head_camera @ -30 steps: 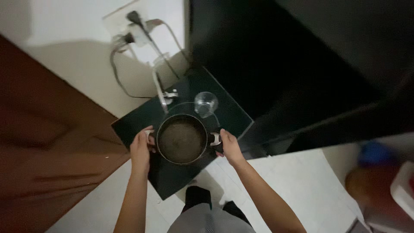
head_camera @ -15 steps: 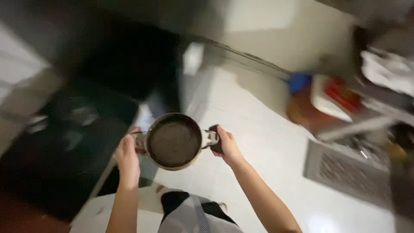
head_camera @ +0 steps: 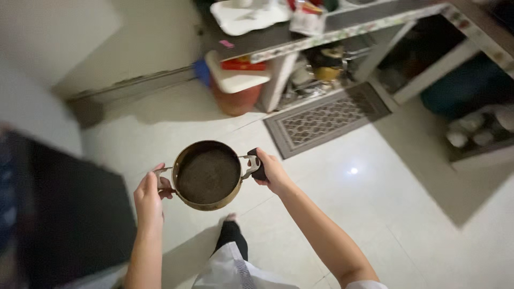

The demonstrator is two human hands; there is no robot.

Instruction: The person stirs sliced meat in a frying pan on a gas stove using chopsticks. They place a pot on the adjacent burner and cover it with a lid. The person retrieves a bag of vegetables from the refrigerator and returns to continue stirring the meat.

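- Left hand wraps one handle of the round pot; that handle is mostly hidden.
- Right hand closes on the other handle.
- The pot hangs above the floor; its dark contents are unclear.

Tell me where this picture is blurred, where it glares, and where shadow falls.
Head view: the dark surface at left is smeared by motion blur; the pot and both hands, left and right, are fairly sharp; a small glare spot shines on the pale floor tiles; shadow lies under the counter and at lower right.
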